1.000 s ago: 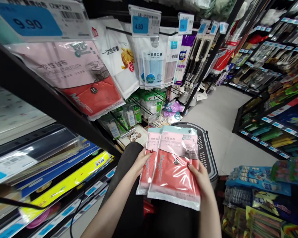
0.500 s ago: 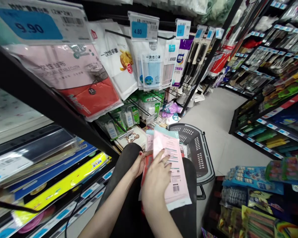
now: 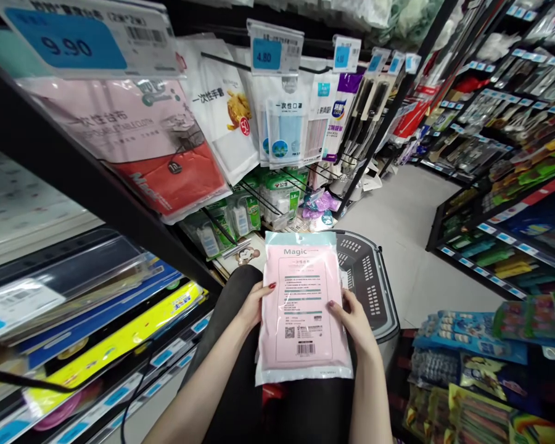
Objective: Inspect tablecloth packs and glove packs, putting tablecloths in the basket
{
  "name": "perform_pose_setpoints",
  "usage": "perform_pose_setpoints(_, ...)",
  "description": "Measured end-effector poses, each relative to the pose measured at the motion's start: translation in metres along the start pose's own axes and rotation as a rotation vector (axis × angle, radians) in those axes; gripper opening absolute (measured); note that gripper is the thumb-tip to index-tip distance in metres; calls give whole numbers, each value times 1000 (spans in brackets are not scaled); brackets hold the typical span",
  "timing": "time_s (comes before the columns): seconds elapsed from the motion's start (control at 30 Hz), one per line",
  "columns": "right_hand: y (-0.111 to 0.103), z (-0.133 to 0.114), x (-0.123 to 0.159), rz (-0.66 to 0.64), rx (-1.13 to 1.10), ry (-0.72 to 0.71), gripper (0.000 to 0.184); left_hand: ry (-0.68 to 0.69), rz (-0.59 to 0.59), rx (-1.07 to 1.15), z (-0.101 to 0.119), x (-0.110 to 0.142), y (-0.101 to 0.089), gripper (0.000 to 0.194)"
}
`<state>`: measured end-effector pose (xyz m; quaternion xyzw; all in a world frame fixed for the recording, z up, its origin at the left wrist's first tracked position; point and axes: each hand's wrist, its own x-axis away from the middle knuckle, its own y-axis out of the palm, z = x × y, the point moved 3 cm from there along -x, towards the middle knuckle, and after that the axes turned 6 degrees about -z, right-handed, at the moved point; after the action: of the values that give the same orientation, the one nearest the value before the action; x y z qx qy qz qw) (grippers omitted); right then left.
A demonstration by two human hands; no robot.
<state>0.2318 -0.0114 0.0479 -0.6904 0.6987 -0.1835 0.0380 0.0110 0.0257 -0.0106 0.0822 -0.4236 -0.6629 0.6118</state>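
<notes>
A pink disposable tablecloth pack lies over my knees, its printed back with a barcode facing up. My left hand grips its left edge, thumb on top and fingers underneath. On the opposite edge, my right hand pinches it the same way. Something red shows below the pack between my legs; what it is I cannot make out. Just behind the pack, to the right, stands a grey shopping basket, partly covered by the pack and my right hand.
To the left, a hanging tablecloth pack is under a 9.90 tag. Beside it hang a glove pack and mask packs. Snack bags are at the lower right. A grey floor aisle runs between shelves.
My right hand has moved from across the pack's face to its right edge. The pack now lies straighter and faces me squarely, with my left hand on its left edge.
</notes>
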Motion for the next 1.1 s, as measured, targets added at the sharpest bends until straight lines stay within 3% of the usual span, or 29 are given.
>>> perform_pose_setpoints(0.1,13,17,-1,51,-163,-58,37,13,91,20,1,0,-5,18)
perform_pose_setpoints(0.27,40,32,-6,-23,-512,45,37,29,120,7,2,-1,-12,18)
perform_pose_setpoints(0.47,42,39,-8,53,-515,-7,28,36,-76,-123,2,0,-3,35)
perform_pose_setpoints(1.1,41,48,-13,18,-548,53,32,45,-55,-218,2,-2,-1,36)
